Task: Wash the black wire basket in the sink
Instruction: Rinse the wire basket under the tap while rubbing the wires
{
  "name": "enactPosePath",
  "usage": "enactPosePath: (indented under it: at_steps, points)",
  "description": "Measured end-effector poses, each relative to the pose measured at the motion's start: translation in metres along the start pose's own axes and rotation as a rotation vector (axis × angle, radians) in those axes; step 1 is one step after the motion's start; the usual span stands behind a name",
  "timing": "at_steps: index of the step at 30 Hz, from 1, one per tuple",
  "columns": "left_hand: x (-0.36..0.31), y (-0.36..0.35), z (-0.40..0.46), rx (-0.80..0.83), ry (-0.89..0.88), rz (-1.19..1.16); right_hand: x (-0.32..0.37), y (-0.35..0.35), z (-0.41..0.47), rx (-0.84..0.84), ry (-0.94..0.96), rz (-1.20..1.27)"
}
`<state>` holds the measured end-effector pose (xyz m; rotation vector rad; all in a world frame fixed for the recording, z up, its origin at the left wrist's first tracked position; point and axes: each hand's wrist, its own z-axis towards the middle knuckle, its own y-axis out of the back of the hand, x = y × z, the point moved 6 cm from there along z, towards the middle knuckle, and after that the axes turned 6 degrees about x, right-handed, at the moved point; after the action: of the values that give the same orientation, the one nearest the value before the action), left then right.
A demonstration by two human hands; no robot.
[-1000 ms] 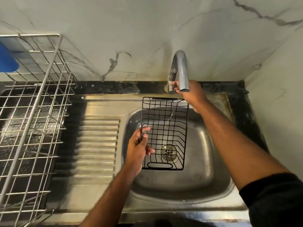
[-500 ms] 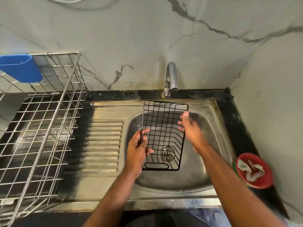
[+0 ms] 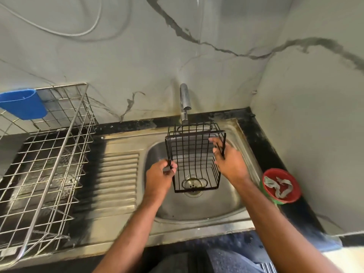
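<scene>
Basket (image 3: 194, 160) up over sink (image 3: 206, 209), left hand (image 3: 159, 179) and right hand (image 3: 229, 161) each gripping a rim; wet wire could slip, clang down.

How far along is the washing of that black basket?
Early, it seems. Done: the black wire basket is over the sink, under the tap. In hand: the left hand and the right hand both grip its rim. Left: no soap or running water shows, so scrubbing and rinsing seem to remain.
</scene>
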<state>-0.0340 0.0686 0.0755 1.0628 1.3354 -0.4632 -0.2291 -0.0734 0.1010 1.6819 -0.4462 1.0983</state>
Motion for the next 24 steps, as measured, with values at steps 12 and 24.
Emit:
enactPosePath:
  at_steps: [12,24]
  points:
    - [-0.021,-0.009,-0.017,0.027,-0.123,-0.042,-0.011,0.024,-0.025,-0.116,0.014,0.251]
    - [-0.037,0.008,-0.030,-0.086,-0.020,-0.388,-0.003,0.024,-0.025,-0.059,0.054,0.509]
